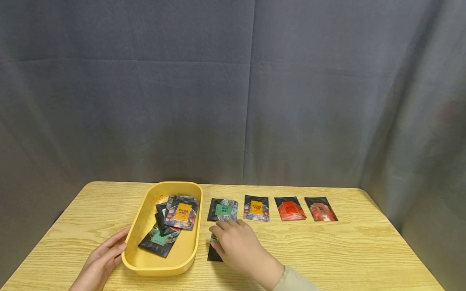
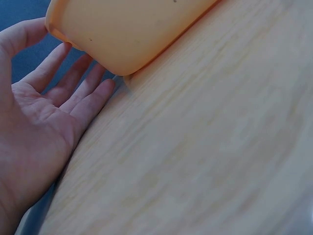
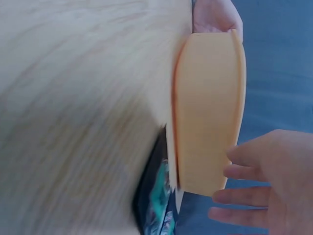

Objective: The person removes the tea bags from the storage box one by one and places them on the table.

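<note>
My left hand is at the near left side of a yellow tray, its fingertips and thumb touching the rim. In the left wrist view its fingers are spread and fairly straight. Inside the tray lies a loose pile of black sachets, with an orange-label sachet on top and a green-label sachet lower down. Right of the tray, my right hand hovers over a black sachet, partly hiding it. The right wrist view shows its fingers extended, apart from the green-label sachet on the table.
Along the back of the wooden table lies a row of sachets: green-label, orange-label, red-label and pinkish-label. A grey curtain hangs behind the table.
</note>
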`<state>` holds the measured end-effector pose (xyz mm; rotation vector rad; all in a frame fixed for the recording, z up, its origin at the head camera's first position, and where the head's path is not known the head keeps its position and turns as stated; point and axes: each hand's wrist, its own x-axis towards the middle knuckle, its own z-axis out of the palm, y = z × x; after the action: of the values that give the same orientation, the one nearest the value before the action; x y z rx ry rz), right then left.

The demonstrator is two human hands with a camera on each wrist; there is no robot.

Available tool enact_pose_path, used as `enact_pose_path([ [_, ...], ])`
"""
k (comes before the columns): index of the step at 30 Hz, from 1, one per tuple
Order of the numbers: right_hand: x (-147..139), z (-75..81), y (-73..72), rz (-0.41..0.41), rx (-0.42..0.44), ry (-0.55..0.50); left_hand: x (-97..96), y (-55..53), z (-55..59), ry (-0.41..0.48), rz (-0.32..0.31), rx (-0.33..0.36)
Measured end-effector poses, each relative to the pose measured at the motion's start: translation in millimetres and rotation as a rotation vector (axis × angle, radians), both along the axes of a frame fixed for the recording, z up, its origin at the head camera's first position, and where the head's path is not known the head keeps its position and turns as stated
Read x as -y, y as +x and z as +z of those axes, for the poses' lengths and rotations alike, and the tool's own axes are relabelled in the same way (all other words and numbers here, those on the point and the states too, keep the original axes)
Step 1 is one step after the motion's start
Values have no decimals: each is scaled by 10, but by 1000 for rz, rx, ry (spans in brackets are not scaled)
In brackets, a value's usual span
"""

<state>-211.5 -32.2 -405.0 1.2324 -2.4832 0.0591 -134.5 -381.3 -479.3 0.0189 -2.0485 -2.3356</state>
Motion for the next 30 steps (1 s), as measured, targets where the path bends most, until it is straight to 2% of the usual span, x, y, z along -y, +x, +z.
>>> enact_pose_path([
  [10, 184, 152, -53, -8, -20, -61, -10, 5, 11, 14, -21, -52],
  [22, 373, 215, -160, -6, -22, -111, -7, -2, -5, 21, -19, -52],
  [30, 478, 212, -236, 3, -10, -102, -5, -5, -7, 26, 3, -13],
])
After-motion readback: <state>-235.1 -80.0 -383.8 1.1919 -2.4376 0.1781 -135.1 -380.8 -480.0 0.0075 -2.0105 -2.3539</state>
